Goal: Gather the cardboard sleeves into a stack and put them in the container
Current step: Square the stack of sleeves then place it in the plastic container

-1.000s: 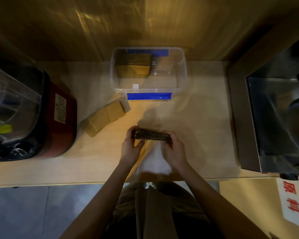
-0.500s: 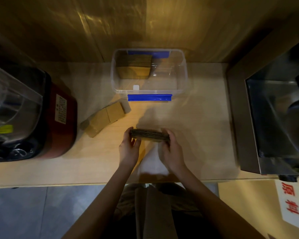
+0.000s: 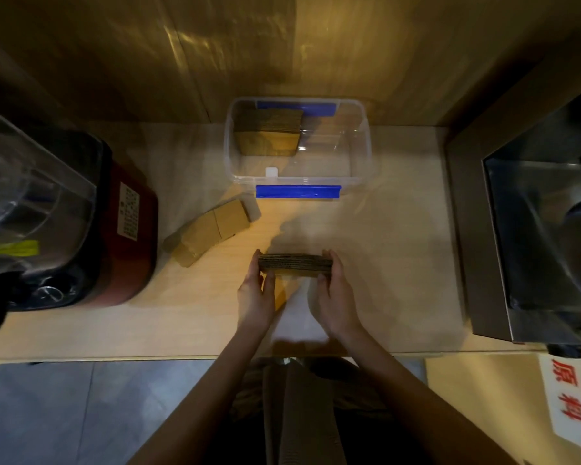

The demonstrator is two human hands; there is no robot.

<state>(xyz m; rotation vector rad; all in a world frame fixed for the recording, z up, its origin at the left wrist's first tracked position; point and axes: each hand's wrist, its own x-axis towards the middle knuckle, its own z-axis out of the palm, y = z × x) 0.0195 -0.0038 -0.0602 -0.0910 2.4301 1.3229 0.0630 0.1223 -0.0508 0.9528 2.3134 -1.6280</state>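
Seen from above, looking down on a pale wooden desk [image 3: 399, 263] set against a wood-panelled wall. Near the middle, a stack of cardboard sleeves [image 3: 295, 263] standing on edge, corrugated edges facing up, clamped between two bare hands: left hand [image 3: 254, 297] pressed against the left end, right hand [image 3: 336, 300] against the right end, each grip closed on the bundle. Compared with a second ago, squared up noticeably: edges then slanted and uneven, now level and flush, and shifted only a little, not yet carried toward the far side. Meaning for the task, as a judgement: gathering of this bundle about finished, transfer the likely next step. Beyond the hands, at the far edge against the wall, a clear plastic container [image 3: 363, 142] with blue latches, lid off, already holding an earlier stack of sleeves [image 3: 267, 132] in its far-left corner, the right half free. To the left of the hands, well apart from them, a loose fanned row of sleeves [image 3: 212, 231] lying flat, untouched, so at least one more round of gathering probably remains. At the left end of the desk, a red and black appliance [image 3: 128, 229] with a clear cover. At the right, a metal appliance [image 3: 534, 236].
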